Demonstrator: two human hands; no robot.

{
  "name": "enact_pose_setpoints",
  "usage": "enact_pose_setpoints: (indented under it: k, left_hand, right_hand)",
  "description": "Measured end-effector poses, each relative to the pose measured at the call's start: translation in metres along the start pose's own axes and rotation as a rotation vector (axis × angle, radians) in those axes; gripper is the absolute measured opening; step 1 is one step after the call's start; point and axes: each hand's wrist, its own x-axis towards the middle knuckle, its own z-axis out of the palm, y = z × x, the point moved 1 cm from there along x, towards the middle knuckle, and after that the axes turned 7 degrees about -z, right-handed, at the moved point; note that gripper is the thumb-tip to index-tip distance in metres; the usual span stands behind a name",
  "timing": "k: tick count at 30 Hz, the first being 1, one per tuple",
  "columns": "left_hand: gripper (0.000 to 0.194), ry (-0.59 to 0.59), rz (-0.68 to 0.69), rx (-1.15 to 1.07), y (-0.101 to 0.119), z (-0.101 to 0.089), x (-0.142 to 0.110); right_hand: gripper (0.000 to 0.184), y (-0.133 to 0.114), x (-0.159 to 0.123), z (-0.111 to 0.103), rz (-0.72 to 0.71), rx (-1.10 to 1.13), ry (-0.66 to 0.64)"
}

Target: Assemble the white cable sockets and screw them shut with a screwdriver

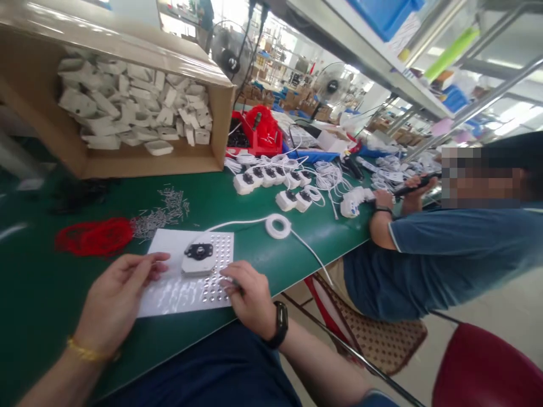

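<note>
At the far left, a cardboard box lies open toward the person, heaped with white plastic shells. Nearer, on the green table, is a tangled red bundle, with a scatter of small metal screws spread just to its right. The left hand, a yellow band around its wrist, is at the left edge of a white sheet, its thumb and fingers bent with only a narrow gap; whether they hold anything I cannot tell. On the sheet, between the two hands, lies a white housing with a black plate on top, apart from the left fingers. Rows of shiny round dots mark the sheet's right part. The right hand, a black wristband behind it, is over that part, close beside the housing, thumb and fingers drawn together; I cannot tell whether something small sits between them. From the housing a white cable runs right to a neat coil. Beyond are more white units with black tops and a red bin. At the far right, a co-worker grips a dark tool.
</note>
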Motion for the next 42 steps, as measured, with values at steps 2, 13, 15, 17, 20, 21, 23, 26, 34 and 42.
enact_pose_setpoints:
  k: [2, 13, 15, 17, 20, 21, 23, 26, 34, 42]
  left_hand:
    - [0.03, -0.026, -0.041, -0.126, 0.007, 0.008, -0.004]
    - [0.032, -0.02, -0.042, -0.133, 0.008, 0.02, 0.01]
    - [0.035, -0.042, -0.028, -0.091, 0.013, 0.023, 0.018]
    - [0.029, -0.059, -0.01, -0.034, 0.019, 0.026, 0.027]
    - [0.012, -0.086, 0.004, 0.047, 0.024, 0.03, 0.037]
    - [0.008, -0.095, 0.006, 0.07, 0.024, 0.03, 0.039]
    - [0.006, -0.108, 0.018, 0.12, 0.024, 0.029, 0.04]
    - [0.007, -0.119, 0.049, 0.208, 0.022, 0.025, 0.038]
    - [0.005, -0.148, 0.121, 0.407, 0.013, 0.027, 0.043]
    - [0.012, -0.081, 0.174, 0.449, 0.023, 0.023, 0.039]
  right_hand:
    - [0.013, 0.005, 0.0, -0.006, 0.176, 0.1, 0.131]
    - [0.023, 0.012, 0.002, 0.009, 0.434, 0.127, 0.019]
    - [0.039, 0.011, 0.009, 0.016, 0.369, 0.073, -0.013]
    - [0.06, 0.013, 0.017, 0.023, 0.284, 0.004, -0.057]
    - [0.065, 0.019, 0.028, 0.03, 0.257, -0.047, -0.15]
    - [0.062, 0.021, 0.03, 0.032, 0.268, -0.044, -0.176]
    - [0.057, 0.026, 0.031, 0.031, 0.272, -0.01, -0.215]
    - [0.056, 0.034, 0.032, 0.027, 0.272, 0.065, -0.27]
    - [0.056, 0.038, 0.036, 0.023, 0.288, 0.13, -0.314]
    - [0.055, 0.04, 0.038, 0.021, 0.303, 0.149, -0.321]
